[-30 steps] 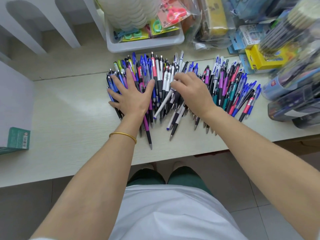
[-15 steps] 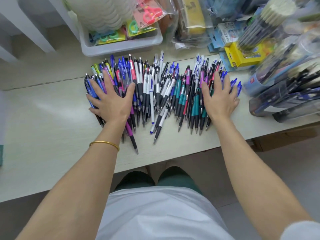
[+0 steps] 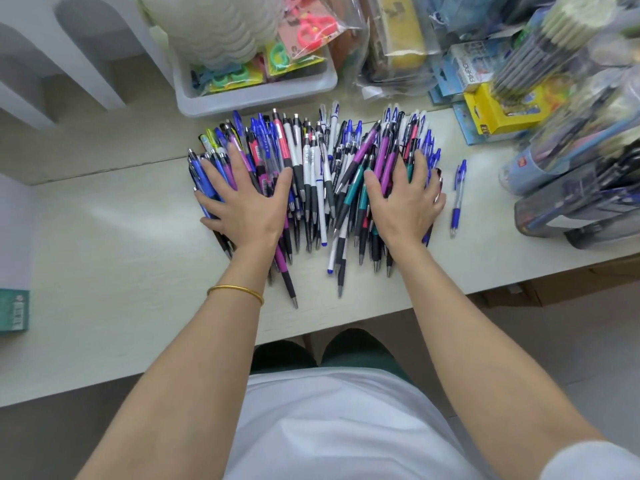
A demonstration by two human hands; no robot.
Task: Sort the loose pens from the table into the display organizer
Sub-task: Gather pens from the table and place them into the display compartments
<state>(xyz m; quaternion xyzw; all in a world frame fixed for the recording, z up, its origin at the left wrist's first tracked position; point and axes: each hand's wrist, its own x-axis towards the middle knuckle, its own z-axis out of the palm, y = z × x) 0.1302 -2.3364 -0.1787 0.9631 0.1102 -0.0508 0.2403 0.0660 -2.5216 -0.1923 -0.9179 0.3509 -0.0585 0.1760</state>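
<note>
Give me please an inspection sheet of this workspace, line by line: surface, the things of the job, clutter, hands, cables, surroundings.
Surface: pale table, faint wood grain.
Job's things: pile of pens in the middle, tips mostly toward the person; one blue pen lies apart to its right; display organizer at the right edge, blurred, pens inside.
Clutter: white bin behind the pile, with packaged scissors; yellow box; green box at the left edge.
Hands: left hand and right hand lie flat on the pile's two sides, fingers straight, holding nothing.
Cables: nothing seen.
Surroundings: white shelf dividers at upper left; tiled floor below the table.
</note>
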